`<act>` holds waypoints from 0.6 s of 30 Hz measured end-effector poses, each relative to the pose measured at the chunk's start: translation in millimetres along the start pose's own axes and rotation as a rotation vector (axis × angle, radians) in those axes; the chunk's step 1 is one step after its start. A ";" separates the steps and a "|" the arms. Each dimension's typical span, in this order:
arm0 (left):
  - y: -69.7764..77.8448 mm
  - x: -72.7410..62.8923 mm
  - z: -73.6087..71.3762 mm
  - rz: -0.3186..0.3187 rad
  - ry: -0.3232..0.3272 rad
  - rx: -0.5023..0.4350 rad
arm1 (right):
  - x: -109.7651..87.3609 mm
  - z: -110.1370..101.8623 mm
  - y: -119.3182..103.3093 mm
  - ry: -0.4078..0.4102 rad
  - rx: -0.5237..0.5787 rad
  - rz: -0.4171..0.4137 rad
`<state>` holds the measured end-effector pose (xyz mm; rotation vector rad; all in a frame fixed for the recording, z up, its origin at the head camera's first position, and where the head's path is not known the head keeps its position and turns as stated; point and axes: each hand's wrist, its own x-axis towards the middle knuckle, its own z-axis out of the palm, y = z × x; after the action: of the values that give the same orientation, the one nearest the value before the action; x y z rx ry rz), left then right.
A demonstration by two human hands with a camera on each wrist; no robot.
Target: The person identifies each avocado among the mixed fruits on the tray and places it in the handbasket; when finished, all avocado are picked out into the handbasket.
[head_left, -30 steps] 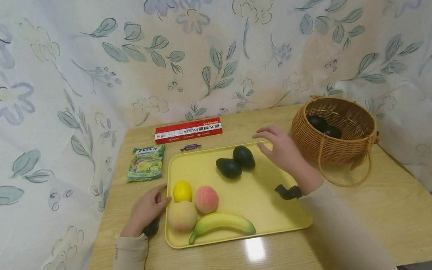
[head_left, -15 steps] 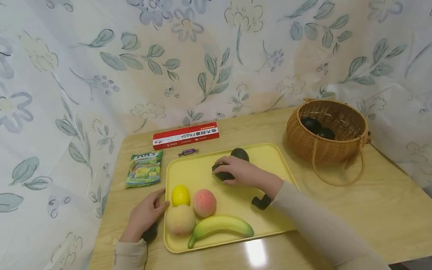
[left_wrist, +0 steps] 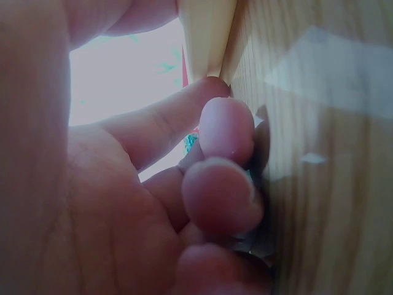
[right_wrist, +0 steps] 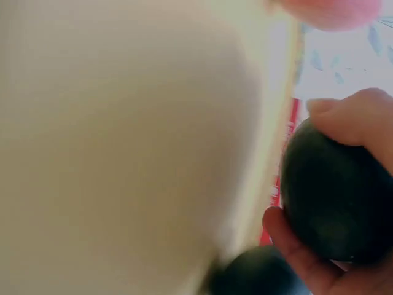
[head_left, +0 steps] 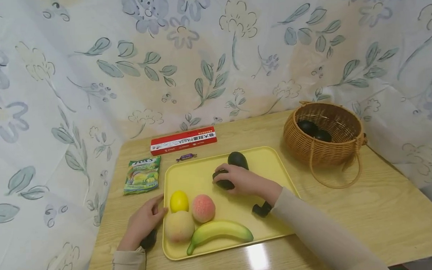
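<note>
My right hand point(head_left: 241, 179) grips a dark green avocado point(head_left: 225, 184) over the middle of the yellow tray point(head_left: 263, 165). In the right wrist view, thumb and fingers wrap the smooth avocado point(right_wrist: 334, 196) from two sides. A second avocado point(head_left: 238, 159) lies just behind it on the tray. My left hand point(head_left: 142, 222) rests at the tray's left edge, thumb and index fingertips against the rim. The left wrist view shows its other fingers point(left_wrist: 221, 196) loosely bent close to the tabletop, holding nothing.
On the tray lie a lemon point(head_left: 179, 201), a pink peach point(head_left: 203, 208), a larger pale peach point(head_left: 179, 227) and a banana point(head_left: 221, 231). Behind are a pasta box point(head_left: 183, 141) and a purple candy point(head_left: 186, 157); a green snack bag point(head_left: 142, 175) lies left, a wicker basket point(head_left: 309, 151) with dark fruit right.
My right hand has come from the tray's right side, leftward and down, and taken hold of the front avocado. My left hand stays at the rim. The head view has shifted slightly.
</note>
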<state>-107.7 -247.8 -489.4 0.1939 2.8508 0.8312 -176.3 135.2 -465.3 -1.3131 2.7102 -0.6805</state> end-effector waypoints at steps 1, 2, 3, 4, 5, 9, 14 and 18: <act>-0.2 -0.2 0.6 -0.002 0.003 0.003 | -1.3 -4.6 -0.7 0.024 0.007 -0.001; -0.2 -0.5 0.9 0.000 0.003 0.002 | -2.7 -10.3 -1.3 0.055 0.015 0.001; -0.1 -0.8 0.9 0.001 0.006 0.000 | -4.3 -17.2 -1.7 0.093 0.021 0.007; -0.1 -0.7 0.9 0.003 0.007 -0.002 | -6.3 -25.1 -2.1 0.137 0.027 0.018; 0.5 -0.9 0.6 0.003 0.010 -0.005 | -8.4 -33.7 -1.5 0.187 0.027 0.030; 1.7 -0.9 -1.0 0.001 0.005 -0.011 | -22.3 -70.4 4.2 0.384 -0.004 0.126; 2.1 -0.6 -1.8 -0.005 -0.002 0.006 | -48.6 -111.3 16.0 0.533 -0.035 0.335; 1.4 -1.0 -1.2 -0.006 -0.010 0.006 | -69.8 -132.7 25.9 0.598 -0.014 0.524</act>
<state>-106.8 -247.4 -487.5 0.1895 2.8432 0.8183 -182.0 250.4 -366.1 -0.3697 3.2940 -1.1165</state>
